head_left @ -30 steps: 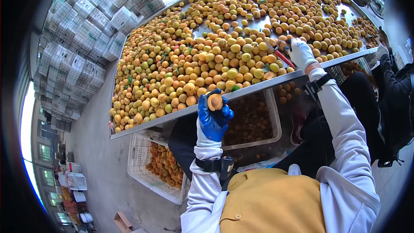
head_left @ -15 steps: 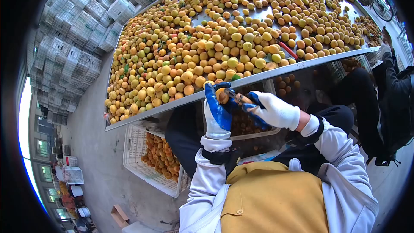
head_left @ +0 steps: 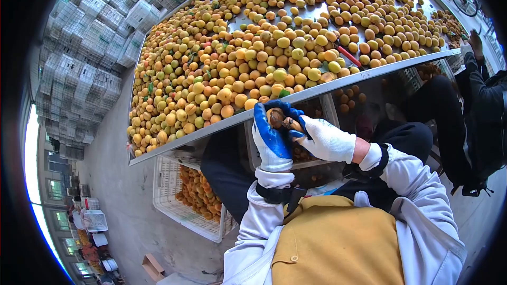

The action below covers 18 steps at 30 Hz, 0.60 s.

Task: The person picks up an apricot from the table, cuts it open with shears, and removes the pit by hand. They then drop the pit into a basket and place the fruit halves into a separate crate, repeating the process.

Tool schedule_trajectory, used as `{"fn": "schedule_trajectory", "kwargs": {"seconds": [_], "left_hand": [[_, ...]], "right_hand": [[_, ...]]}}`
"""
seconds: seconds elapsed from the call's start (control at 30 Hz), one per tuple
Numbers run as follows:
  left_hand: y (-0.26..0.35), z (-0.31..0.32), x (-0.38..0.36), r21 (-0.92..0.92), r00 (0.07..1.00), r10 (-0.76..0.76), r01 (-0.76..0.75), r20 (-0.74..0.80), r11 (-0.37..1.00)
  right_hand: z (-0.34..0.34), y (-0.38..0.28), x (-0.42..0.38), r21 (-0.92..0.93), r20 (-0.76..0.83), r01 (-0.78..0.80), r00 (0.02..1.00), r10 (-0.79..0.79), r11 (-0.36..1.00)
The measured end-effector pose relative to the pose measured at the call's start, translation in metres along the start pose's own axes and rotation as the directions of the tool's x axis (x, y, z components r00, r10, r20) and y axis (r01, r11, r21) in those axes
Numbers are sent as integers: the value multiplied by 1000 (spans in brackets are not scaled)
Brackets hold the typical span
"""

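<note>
My left hand (head_left: 272,140), in a white glove with a blue coated palm, is closed round an orange apricot (head_left: 275,118) just below the table's metal edge. Against that fruit, my right hand (head_left: 323,138) grips a tool with a brown wooden handle (head_left: 292,124). The tool's working end is hidden between the fruit and the gloves. Beyond both hands lies a wide metal table (head_left: 338,82) heaped with apricots (head_left: 211,74). A red-handled tool (head_left: 349,57) rests among the fruit near the edge.
Under the table stands a white crate (head_left: 169,198) of orange fruit halves, with another crate (head_left: 331,113) below my hands. At the right sits another person (head_left: 483,111) in dark clothes. Stacked crates (head_left: 79,84) fill the left background, and a cardboard box (head_left: 153,267) is on the floor.
My right hand has moved left, closer to my left hand. The metal tool end seen earlier is now hidden, and the left fingers wrap further round the apricot. The view has shifted slightly.
</note>
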<state>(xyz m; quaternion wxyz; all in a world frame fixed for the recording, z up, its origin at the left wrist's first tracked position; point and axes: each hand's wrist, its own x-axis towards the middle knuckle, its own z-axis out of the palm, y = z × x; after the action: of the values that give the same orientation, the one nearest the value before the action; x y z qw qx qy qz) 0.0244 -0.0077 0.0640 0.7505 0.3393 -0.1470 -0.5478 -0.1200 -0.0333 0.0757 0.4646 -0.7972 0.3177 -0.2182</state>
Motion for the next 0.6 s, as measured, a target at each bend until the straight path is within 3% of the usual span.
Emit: {"fn": "schedule_trajectory", "kwargs": {"seconds": [0.13, 0.2, 0.33, 0.37, 0.4, 0.43, 0.47, 0.53, 0.57, 0.6], "left_hand": [[6, 7, -5, 63, 1000, 15, -15, -11, 998], [11, 11, -8, 211, 995, 51, -32, -86, 977], [21, 15, -11, 199, 999, 31, -21, -44, 980], [22, 15, -10, 110, 999, -36, 39, -32, 993], [24, 14, -9, 21, 995, -100, 101, -13, 995], [23, 8, -6, -39, 988, -131, 135, 85, 990], [25, 4, -4, -39, 988, -131, 134, 86, 990], [30, 3, -2, 62, 975, -124, 114, 184, 992], [34, 4, -2, 22, 950, -145, 145, 275, 989], [35, 6, -3, 22, 951, -144, 143, 273, 989]], "right_hand": [[-2, -3, -1, -43, 66, 51, 997, -48, 998], [-3, -5, -1, -26, 100, 41, 994, -38, 999], [-10, 6, 2, 79, 206, 9, 978, -25, 997], [-12, 9, 3, 141, 269, -39, 963, 0, 989], [-17, 6, 4, 168, 270, 36, 959, -81, 985], [-24, 1, 3, 196, 351, -59, 936, -13, 979], [-30, -4, 1, 215, 430, -157, 901, 51, 964], [-10, 7, -6, 213, 230, 139, 955, -188, 967], [-11, 9, -7, 217, 326, -70, 945, -5, 974], [-11, 10, -7, 218, 329, -70, 944, -6, 974]]}}
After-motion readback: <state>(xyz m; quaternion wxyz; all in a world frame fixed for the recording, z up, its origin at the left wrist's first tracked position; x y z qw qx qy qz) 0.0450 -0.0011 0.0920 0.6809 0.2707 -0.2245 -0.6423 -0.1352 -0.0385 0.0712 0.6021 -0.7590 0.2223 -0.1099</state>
